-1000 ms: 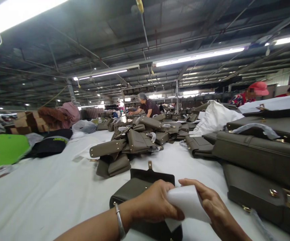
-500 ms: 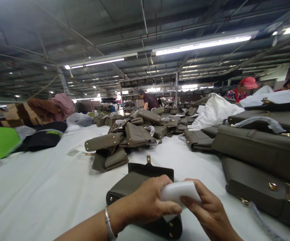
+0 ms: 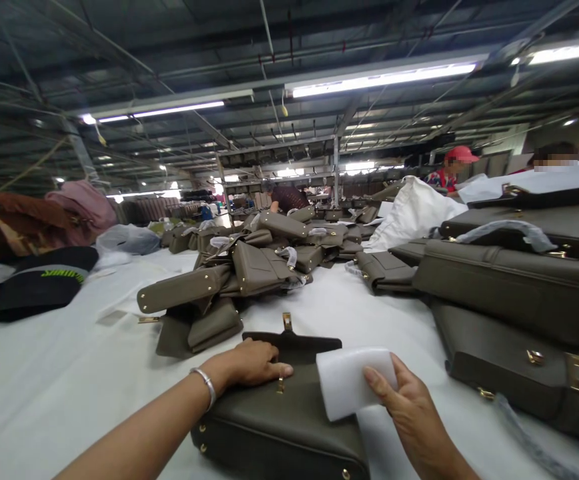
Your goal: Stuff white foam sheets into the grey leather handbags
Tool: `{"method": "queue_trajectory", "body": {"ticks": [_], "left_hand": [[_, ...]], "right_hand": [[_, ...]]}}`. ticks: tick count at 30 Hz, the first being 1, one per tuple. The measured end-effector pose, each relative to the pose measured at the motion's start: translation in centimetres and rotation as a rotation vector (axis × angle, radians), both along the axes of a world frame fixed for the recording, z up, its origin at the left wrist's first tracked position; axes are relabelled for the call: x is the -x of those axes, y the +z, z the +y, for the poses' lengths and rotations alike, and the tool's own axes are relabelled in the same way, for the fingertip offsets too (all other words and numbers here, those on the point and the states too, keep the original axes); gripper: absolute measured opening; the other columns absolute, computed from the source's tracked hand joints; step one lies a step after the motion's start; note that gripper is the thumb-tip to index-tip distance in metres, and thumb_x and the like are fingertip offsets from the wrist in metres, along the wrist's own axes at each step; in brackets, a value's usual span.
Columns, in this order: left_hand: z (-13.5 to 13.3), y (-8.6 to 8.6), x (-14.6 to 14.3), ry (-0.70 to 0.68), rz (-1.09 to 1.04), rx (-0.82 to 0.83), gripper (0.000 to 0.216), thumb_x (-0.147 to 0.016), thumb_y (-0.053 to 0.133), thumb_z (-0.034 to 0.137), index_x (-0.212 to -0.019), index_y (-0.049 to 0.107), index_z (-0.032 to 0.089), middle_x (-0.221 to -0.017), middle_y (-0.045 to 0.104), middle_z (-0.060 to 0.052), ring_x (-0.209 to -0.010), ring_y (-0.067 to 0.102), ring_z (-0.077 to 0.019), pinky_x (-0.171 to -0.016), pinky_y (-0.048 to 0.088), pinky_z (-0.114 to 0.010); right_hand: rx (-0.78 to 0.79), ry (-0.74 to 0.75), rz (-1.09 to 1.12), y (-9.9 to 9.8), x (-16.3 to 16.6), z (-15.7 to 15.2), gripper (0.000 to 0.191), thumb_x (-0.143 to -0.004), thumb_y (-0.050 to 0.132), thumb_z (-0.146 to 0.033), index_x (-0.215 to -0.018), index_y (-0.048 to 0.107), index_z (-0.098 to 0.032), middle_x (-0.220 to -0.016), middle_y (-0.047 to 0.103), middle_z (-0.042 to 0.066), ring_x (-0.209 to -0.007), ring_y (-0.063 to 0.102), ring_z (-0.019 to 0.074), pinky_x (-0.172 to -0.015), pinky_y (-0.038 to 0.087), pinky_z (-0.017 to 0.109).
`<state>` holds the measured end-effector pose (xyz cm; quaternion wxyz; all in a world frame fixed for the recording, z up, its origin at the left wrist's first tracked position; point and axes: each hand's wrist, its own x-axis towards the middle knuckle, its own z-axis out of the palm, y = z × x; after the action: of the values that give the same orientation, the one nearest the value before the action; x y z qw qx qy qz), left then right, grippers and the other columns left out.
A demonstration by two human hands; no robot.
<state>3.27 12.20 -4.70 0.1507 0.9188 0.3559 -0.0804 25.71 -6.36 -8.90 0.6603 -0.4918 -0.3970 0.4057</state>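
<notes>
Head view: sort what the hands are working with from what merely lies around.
In hand:
left hand on olive handbag
right hand holding white foam pad

Lying about:
handbag pile
stacked bags
black cap
white sack

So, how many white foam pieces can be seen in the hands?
1: the white foam piece is held in the right hand, beside the olive bag that the left hand touches. Others may be hidden.

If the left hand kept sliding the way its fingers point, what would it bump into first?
The left hand lies flat on the olive handbag, fingers pointing right. Going on, it would probably first meet the white foam sheet held in the right hand, though depth is unclear.
</notes>
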Motion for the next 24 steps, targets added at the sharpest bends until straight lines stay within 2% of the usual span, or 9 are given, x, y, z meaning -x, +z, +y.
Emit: {"method": "queue_trajectory", "body": {"ticks": [2,5,10,12,14,19,22,24], "left_hand": [[-0.1,-0.1,-0.1,0.01,-0.001,0.028,0.057,-0.076,0.049,0.071,-0.087,0.066,0.018,-0.094,0.067,-0.013,-0.086,0.061,-0.0305,-0.073,0.043,-0.037],[-0.3,0.0,0.5,0.032,-0.062,0.063,0.045,-0.079,0.052,0.063,-0.088,0.062,0.019,-0.089,0.066,-0.005,-0.08,0.061,-0.0219,-0.061,0.039,-0.027],[-1.6,0.7,1.3,0.06,-0.164,-0.001,0.031,-0.077,0.061,0.048,-0.083,0.054,0.019,-0.085,0.061,0.001,-0.077,0.056,-0.016,-0.059,0.035,-0.023],[-2.8,1.3,1.3,0.055,-0.204,-0.068,0.026,-0.08,0.061,0.042,-0.081,0.052,0.018,-0.083,0.058,0.0,-0.076,0.052,-0.0159,-0.063,0.035,-0.025],[-4.3,1.9,1.4,-0.01,-0.263,-0.205,0.022,-0.085,0.058,0.038,-0.08,0.05,0.018,-0.084,0.055,-0.001,-0.079,0.049,-0.0172,-0.07,0.035,-0.028],[-8.2,2.9,2.6,-0.427,-0.512,-0.828,0.028,-0.095,0.045,0.031,-0.071,0.048,0.017,-0.074,0.051,-0.004,-0.07,0.04,-0.0182,-0.064,0.031,-0.033],[-10.1,2.4,3.6,-0.438,-0.627,-0.924,0.029,-0.096,0.039,0.022,-0.069,0.048,0.017,-0.07,0.049,-0.004,-0.066,0.039,-0.0177,-0.062,0.032,-0.033],[-11.5,1.7,4.3,-0.376,-0.679,-0.931,0.026,-0.095,0.041,0.019,-0.07,0.05,0.016,-0.07,0.05,-0.004,-0.066,0.041,-0.0177,-0.062,0.033,-0.033]], "right_hand": [[0.009,-0.005,-0.001,-0.1,-0.2,0.1,0.046,-0.08,0.067,-0.053,-0.107,0.057,-0.018,-0.101,0.068,0.007,-0.089,0.062,0.0235,-0.08,0.048,0.031],[0.006,-0.013,-0.006,-0.1,-0.4,0.2,0.045,-0.08,0.067,-0.053,-0.107,0.058,-0.018,-0.102,0.067,0.007,-0.091,0.061,0.024,-0.08,0.048,0.031],[-0.02,0.019,0.066,0.2,0.0,0.1,0.044,-0.078,0.07,-0.052,-0.104,0.059,-0.018,-0.097,0.067,0.006,-0.087,0.06,0.0225,-0.078,0.048,0.031],[-0.041,0.064,0.132,0.6,0.0,-0.3,0.04,-0.079,0.071,-0.049,-0.103,0.059,-0.018,-0.094,0.067,0.005,-0.084,0.059,0.0193,-0.075,0.048,0.028],[-0.064,0.124,0.21,1.2,-0.1,-0.8,0.036,-0.08,0.072,-0.044,-0.102,0.06,-0.018,-0.09,0.066,0.003,-0.077,0.057,0.0155,-0.071,0.047,0.025],[-0.135,0.324,0.29,4.4,0.8,-2.5,0.033,-0.077,0.076,-0.041,-0.096,0.063,-0.018,-0.084,0.064,0.003,-0.072,0.055,0.0135,-0.065,0.046,0.023],[-0.14,0.493,0.181,6.7,2.4,-2.2,0.033,-0.077,0.076,-0.039,-0.099,0.063,-0.018,-0.086,0.064,0.003,-0.076,0.057,0.0145,-0.069,0.047,0.024],[-0.113,0.501,0.146,8.0,3.6,-1.4,0.033,-0.079,0.074,-0.038,-0.101,0.061,-0.017,-0.088,0.064,0.004,-0.076,0.057,0.0139,-0.069,0.048,0.024]]}}
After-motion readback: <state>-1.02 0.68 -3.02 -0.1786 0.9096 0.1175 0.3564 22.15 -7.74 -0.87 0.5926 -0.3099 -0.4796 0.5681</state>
